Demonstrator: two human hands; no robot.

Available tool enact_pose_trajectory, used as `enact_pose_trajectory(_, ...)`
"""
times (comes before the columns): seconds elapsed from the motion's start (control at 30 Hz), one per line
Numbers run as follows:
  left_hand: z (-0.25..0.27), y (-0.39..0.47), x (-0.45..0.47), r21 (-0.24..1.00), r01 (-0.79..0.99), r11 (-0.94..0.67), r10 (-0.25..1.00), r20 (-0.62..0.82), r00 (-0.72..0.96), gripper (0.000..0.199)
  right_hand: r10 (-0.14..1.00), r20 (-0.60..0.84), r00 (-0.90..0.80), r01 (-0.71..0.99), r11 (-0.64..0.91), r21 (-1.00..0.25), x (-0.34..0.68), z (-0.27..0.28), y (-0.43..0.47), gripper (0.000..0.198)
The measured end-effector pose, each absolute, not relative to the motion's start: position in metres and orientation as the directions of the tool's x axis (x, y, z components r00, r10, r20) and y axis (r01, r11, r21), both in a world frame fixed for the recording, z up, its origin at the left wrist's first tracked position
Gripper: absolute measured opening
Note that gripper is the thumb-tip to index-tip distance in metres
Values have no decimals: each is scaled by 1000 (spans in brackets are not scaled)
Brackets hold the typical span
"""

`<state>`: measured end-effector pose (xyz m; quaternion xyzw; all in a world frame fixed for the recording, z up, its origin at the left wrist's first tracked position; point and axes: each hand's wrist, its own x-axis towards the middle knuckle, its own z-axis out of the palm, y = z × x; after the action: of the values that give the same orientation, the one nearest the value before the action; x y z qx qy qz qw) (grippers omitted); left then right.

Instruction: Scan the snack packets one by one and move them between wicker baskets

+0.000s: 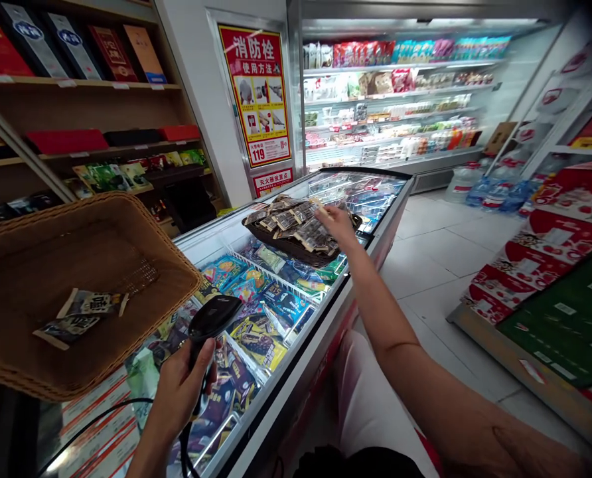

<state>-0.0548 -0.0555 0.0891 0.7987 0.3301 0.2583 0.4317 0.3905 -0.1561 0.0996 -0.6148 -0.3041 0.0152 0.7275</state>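
Observation:
My left hand (184, 375) is wrapped round the handle of a black barcode scanner (215, 315), held above the chest freezer's glass. Farther off, my right hand (338, 224) reaches over a dark woven basket (300, 251) piled with small snack packets (296, 219). Its fingers are closed at the edge of one packet, partly hidden by the hand. At the left, a large tan wicker basket (141, 345) holds a few similar packets (89, 305) on its bottom.
Beneath both baskets stands a chest freezer (286, 358) full of colourful frozen packs. Shelves (107, 83) with boxes rise at the left, and a lit fridge (400, 99) stands at the back. Red cartons (525, 265) are stacked at the right. A black cable (101, 413) trails across the freezer's near end.

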Motion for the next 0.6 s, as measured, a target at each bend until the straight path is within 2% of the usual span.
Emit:
enact_pose_trajectory(0.07, 86, -50, -55, 856, 316, -410, 740, 109, 664, 56, 407, 453, 793, 390, 231, -891, 424, 99, -177, 40)
enact_pose_trajectory(0.13, 83, -46, -56, 855, 316, -410, 733, 103, 673, 58, 419, 488, 766, 471, 151, -869, 449, 95, -189, 35)
enact_pose_trajectory(0.23, 84, -48, -55, 861, 310, -402, 749, 114, 653, 56, 370, 556, 744, 589, 29, -808, 467, 83, -192, 17)
enact_pose_trajectory(0.27, 85, -49, -55, 864, 311, -397, 756, 116, 644, 56, 349, 580, 736, 618, 2, -786, 468, 77, -191, 18)
enact_pose_trajectory(0.33, 87, -52, -55, 870, 315, -378, 767, 104, 634, 54, 334, 638, 694, 693, -70, -717, 468, 65, -189, 26)
enact_pose_trajectory(0.47, 86, -53, -54, 891, 317, -323, 791, 71, 607, 52, 265, 794, 547, 836, -204, -509, 453, 53, -182, 21)
enact_pose_trajectory(0.53, 84, -53, -53, 906, 309, -288, 820, 67, 569, 53, 215, 862, 459, 886, -176, -428, 434, 59, -168, 23)
enact_pose_trajectory(0.6, 82, -51, -52, 929, 291, -228, 856, 49, 515, 56, 252, 897, 363, 931, -66, -358, 403, 70, -141, 23)
